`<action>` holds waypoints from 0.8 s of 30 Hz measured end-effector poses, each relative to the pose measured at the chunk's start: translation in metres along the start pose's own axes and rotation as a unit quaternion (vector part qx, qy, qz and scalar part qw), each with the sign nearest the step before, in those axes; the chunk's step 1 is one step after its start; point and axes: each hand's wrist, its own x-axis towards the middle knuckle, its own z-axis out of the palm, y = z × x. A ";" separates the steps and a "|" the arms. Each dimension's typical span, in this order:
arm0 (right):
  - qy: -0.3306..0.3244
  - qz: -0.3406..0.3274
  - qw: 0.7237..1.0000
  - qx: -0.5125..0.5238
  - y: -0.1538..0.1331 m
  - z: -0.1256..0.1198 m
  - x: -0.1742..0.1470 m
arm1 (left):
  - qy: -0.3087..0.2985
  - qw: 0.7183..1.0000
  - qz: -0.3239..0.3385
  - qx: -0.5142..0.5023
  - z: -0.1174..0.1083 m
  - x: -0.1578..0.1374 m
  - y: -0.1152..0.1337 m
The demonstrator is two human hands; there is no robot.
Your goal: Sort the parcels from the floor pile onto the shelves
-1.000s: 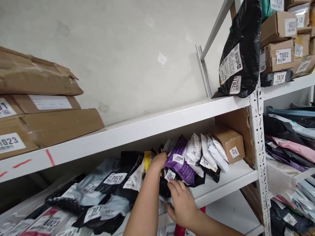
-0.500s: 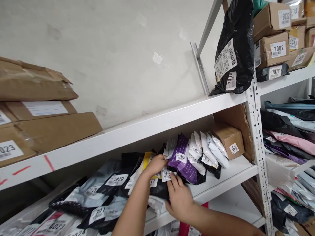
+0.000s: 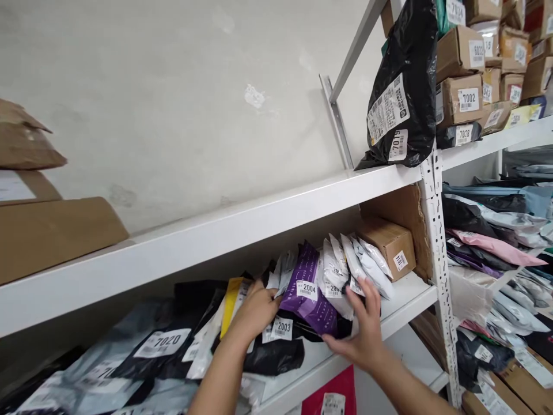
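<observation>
Leaning upright with its long axis rising away, the purple mailer (image 3: 309,291) stands between the hands, the spread, empty right hand (image 3: 365,328) just beside its lower corner, the left hand (image 3: 254,311) pressing open-fingered on neighbouring black mailers (image 3: 276,346).

Readable labels, by carrier:
- Purple mailer (image 3: 311,294): "2004".
- Black mailer (image 3: 276,346) under it: "2003".
- Grey mailer (image 3: 147,351), lower shelf left: "7020".
- Large black bag (image 3: 406,86), upper shelf: "7019".
- Cardboard box (image 3: 460,99): "7002".
- Dark parcel (image 3: 458,135) beneath: "7028".
</observation>
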 end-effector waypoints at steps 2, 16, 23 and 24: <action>-0.065 0.005 0.997 -0.050 0.008 -0.001 0.018 | 0.017 0.999 0.034 -0.001 0.001 -0.001 -0.001; -0.189 -0.015 0.979 -0.078 -0.015 0.039 0.062 | 0.015 0.997 0.079 -0.003 -0.003 0.002 0.002; 0.133 0.049 0.983 -0.114 0.070 -0.063 0.097 | 0.321 0.937 0.135 0.027 -0.010 -0.023 0.090; 0.118 0.060 0.983 -0.128 0.086 -0.070 0.107 | 0.286 0.943 0.171 0.020 -0.009 -0.021 0.115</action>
